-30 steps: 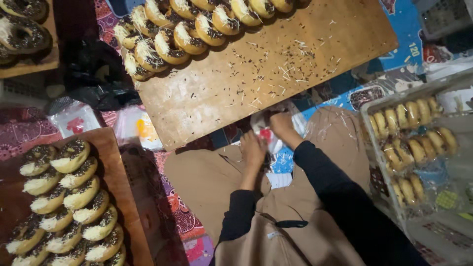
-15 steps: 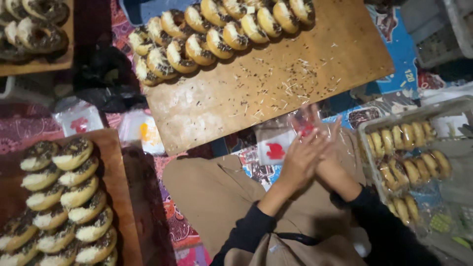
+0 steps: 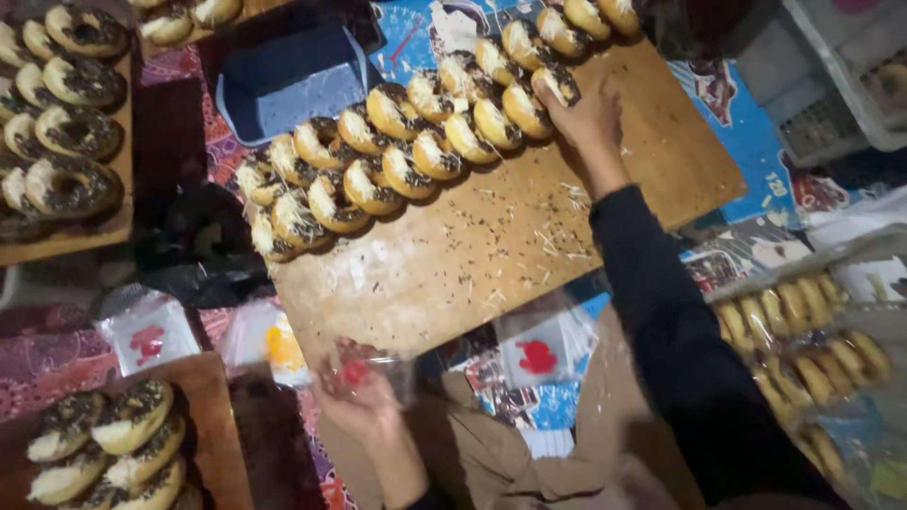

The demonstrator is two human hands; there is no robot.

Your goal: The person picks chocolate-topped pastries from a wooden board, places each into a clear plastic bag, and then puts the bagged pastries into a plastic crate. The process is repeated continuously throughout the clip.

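Pinching a topped doughnut [image 3: 557,83] with right hand [image 3: 588,118] fingers, clear plastic bag [image 3: 370,370] pinched in left hand [image 3: 359,401], unfilled; two rows of doughnuts [image 3: 397,161] left on wooden board [image 3: 491,236].

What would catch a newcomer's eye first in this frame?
Rows of topped doughnuts run diagonally across a wooden board at centre. The right hand touches a doughnut at the upper row's end, while the left hand holds a clear plastic bag low down.
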